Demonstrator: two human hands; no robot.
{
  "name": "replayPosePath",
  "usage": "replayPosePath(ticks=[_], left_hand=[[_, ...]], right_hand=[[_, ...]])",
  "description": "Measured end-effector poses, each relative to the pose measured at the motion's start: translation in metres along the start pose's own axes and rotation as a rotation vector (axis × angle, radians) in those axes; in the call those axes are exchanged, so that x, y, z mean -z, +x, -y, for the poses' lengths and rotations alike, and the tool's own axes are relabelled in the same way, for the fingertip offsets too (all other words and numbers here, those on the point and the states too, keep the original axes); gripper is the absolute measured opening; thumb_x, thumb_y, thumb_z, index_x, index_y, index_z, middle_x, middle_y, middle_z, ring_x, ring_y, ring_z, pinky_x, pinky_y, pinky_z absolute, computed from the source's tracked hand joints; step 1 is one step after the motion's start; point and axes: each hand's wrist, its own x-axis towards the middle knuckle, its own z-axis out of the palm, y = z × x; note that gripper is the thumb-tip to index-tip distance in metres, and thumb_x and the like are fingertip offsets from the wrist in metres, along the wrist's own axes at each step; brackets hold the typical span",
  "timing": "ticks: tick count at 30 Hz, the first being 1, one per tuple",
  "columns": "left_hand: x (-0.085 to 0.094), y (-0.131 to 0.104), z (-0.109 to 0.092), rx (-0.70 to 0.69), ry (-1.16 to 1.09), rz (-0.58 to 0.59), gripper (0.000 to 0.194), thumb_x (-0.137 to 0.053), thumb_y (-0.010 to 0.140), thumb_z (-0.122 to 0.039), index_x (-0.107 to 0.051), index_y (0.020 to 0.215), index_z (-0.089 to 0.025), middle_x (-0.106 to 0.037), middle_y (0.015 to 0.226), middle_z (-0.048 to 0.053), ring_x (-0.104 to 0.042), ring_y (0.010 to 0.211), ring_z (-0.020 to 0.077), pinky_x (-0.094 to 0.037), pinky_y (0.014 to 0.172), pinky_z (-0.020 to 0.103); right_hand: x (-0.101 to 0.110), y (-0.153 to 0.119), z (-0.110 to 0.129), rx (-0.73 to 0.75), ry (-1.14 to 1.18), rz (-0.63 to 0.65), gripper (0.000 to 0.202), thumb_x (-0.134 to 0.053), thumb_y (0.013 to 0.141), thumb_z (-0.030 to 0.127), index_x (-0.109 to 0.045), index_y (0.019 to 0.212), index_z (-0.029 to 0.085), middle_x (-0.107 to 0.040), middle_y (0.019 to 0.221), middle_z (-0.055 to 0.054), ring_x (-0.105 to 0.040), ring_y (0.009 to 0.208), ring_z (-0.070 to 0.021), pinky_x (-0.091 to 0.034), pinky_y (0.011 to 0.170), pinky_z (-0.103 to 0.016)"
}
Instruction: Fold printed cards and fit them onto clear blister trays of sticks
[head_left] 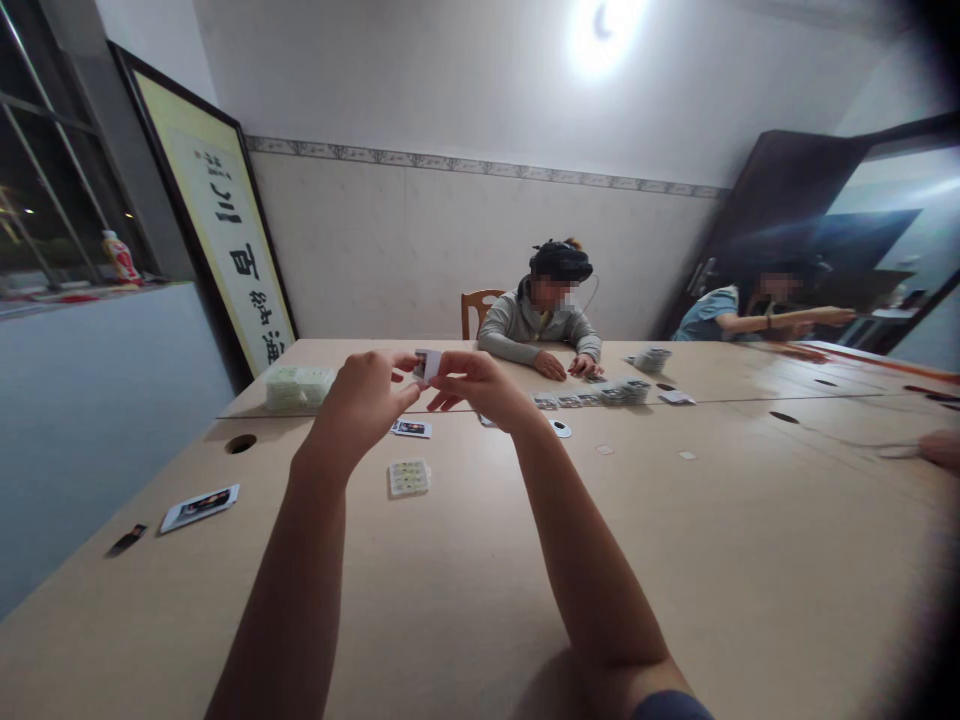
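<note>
Both my hands are raised over the table, gripping a small printed card (pixel 428 366) between them. My left hand (pixel 369 398) pinches its left side and my right hand (pixel 480 385) its right side. Dark print shows on part of the card; the rest is white. Beneath the hands lies another printed card (pixel 412 428). A small clear plastic case (pixel 409 478) with yellowish contents sits on the table between my forearms. Past my left wrist stands a stack of clear cases (pixel 297 388).
On the left lie a larger printed card (pixel 199 508) and a small dark packet (pixel 127 540). Across the table (pixel 465 600) a person (pixel 540 318) handles cards beside a row of stacked cards (pixel 622 391). Another person (pixel 720 312) sits right. Cable holes (pixel 241 443) pierce the tabletop.
</note>
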Motion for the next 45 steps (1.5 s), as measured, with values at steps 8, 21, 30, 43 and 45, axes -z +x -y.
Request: replayPosePath(ticks=[8,21,30,43,45], left_hand=[[-0.004,0.000,0.001,-0.157,0.082,-0.037,0.056,-0.069,0.088,-0.015,-0.055,0.142,-0.010,-0.064,0.139,0.016,-0.061,0.127,0.0263,-0.045,0.108,0.038],[0.000,0.000,0.001,-0.121,0.074,0.117,0.026,-0.055,0.089,-0.021,-0.074,0.106,-0.016,-0.077,0.106,0.010,-0.068,0.094,0.0242,-0.047,0.079,0.034],[0.001,-0.002,0.005,-0.167,-0.047,0.233,0.036,-0.040,0.095,-0.034,-0.072,0.090,-0.017,-0.073,0.080,0.005,-0.060,0.072,0.0166,-0.039,0.066,0.029],[0.007,0.000,0.004,-0.123,-0.083,0.235,0.040,-0.044,0.091,-0.045,-0.071,0.078,-0.018,-0.062,0.066,0.001,-0.052,0.065,0.0153,-0.035,0.061,0.027],[0.007,-0.001,0.003,-0.124,-0.079,0.226,0.041,-0.044,0.090,-0.046,-0.071,0.077,-0.017,-0.061,0.064,0.001,-0.051,0.064,0.0153,-0.035,0.061,0.027]], right_hand=[[0.002,0.001,-0.003,-0.007,-0.008,0.023,0.021,-0.072,0.081,0.036,-0.064,0.090,0.019,-0.068,0.081,0.000,-0.071,0.069,-0.0129,-0.055,0.066,-0.026],[-0.001,-0.002,0.002,-0.013,0.009,0.024,0.032,-0.078,0.076,0.045,-0.060,0.079,0.019,-0.065,0.072,0.003,-0.069,0.070,-0.0108,-0.054,0.067,-0.023],[-0.007,-0.001,0.006,0.055,-0.020,-0.043,0.034,-0.081,0.072,0.048,-0.063,0.079,0.019,-0.065,0.073,0.002,-0.068,0.066,-0.0117,-0.054,0.064,-0.027],[-0.015,-0.006,0.013,0.172,-0.094,-0.177,0.018,-0.073,0.078,0.035,-0.068,0.074,0.018,-0.069,0.074,0.000,-0.067,0.059,-0.0094,-0.053,0.058,-0.024],[-0.016,-0.008,0.015,0.170,-0.105,-0.197,0.017,-0.073,0.078,0.033,-0.069,0.073,0.018,-0.069,0.071,0.000,-0.067,0.060,-0.0102,-0.054,0.058,-0.025]])
